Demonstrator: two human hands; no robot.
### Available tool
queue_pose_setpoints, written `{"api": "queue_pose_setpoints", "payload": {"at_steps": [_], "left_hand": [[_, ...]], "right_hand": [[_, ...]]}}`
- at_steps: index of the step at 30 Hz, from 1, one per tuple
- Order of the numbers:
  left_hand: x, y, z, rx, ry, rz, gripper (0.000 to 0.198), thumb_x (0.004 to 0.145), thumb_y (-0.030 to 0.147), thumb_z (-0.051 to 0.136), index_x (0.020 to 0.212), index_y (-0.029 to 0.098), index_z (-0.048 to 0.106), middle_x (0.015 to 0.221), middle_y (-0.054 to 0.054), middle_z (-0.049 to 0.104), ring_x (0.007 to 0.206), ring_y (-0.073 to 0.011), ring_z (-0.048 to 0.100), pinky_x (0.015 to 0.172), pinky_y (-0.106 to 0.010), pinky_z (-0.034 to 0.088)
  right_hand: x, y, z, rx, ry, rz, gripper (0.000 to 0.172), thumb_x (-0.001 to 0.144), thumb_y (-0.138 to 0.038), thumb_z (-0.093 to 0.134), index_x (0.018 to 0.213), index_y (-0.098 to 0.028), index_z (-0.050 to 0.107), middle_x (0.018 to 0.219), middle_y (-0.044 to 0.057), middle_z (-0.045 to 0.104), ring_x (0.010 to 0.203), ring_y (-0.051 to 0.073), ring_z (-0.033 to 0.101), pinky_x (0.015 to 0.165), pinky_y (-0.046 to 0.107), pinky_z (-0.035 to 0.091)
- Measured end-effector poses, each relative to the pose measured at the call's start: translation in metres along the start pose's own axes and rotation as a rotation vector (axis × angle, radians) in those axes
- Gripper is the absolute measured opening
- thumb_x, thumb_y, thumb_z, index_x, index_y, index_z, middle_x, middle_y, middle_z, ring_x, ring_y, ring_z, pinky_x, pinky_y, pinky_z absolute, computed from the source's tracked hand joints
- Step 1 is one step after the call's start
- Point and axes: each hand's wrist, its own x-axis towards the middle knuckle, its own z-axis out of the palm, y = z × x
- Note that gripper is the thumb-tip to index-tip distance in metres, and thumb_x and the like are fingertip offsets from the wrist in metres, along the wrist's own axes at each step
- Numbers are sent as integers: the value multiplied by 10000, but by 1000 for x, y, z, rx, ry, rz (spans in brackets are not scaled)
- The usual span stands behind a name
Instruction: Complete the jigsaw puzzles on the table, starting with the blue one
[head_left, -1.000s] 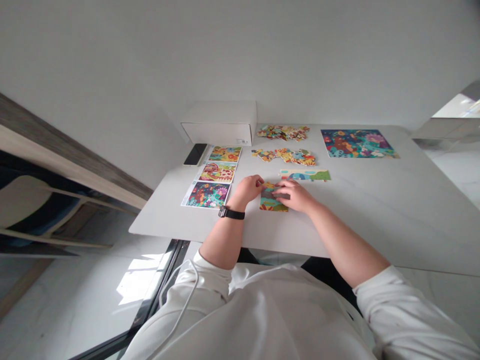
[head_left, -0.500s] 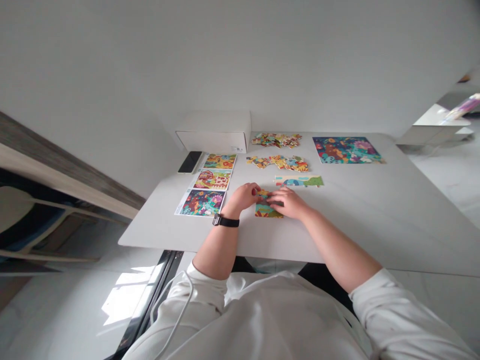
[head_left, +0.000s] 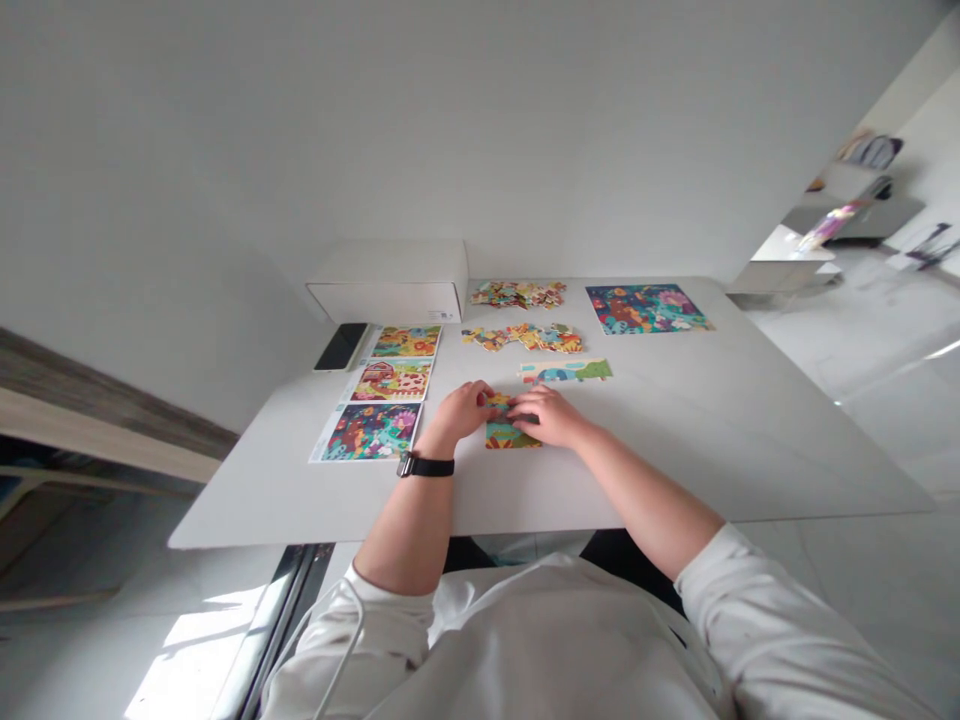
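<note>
A small joined patch of jigsaw puzzle [head_left: 512, 436], green and yellow, lies on the white table in front of me. At its upper left corner, my left hand [head_left: 466, 408] has thumb and fingers curled closed around a yellow puzzle piece, which they partly cover. My right hand [head_left: 549, 413] grips the patch from the right, fingers over its upper edge and thumb lower down. Just behind the hands sits a joined strip of puzzle [head_left: 568, 371] with a blue shape and green bushes. Loose puzzle pieces [head_left: 525, 338] spread beyond it.
A second heap of puzzle pieces [head_left: 517, 294] lies near the wall, beside a white box [head_left: 388, 300]. An assembled dark puzzle [head_left: 649, 308] is at back right. On the left are a picture sheet [head_left: 319, 450] with several printed scenes and a phone [head_left: 341, 347].
The view has swung a little to the right, so the table appears shifted left and lower. Both hands stay on the same puzzle patch, with hardly any movement of the fingers.
</note>
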Motion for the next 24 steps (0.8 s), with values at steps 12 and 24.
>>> {"api": "queue_pose_setpoints", "payload": {"at_steps": [12, 24], "left_hand": [[10, 8, -3, -419, 547, -301, 547, 1069, 527, 404, 609, 238, 343, 560, 17, 332, 572, -147, 392, 559, -294, 257], [31, -12, 13, -657, 590, -404, 526, 1020, 552, 442, 656, 253, 207, 609, 35, 192, 566, -126, 251, 513, -269, 223]], "right_hand": [[9, 29, -39, 283, 312, 328, 357, 975, -327, 651, 1319, -262, 719, 1049, 63, 825, 925, 211, 774, 861, 360, 625], [57, 87, -72, 56, 360, 490, 314, 906, -255, 698, 1212, -245, 768, 1006, 48, 826, 912, 218, 759, 929, 386, 610]]}}
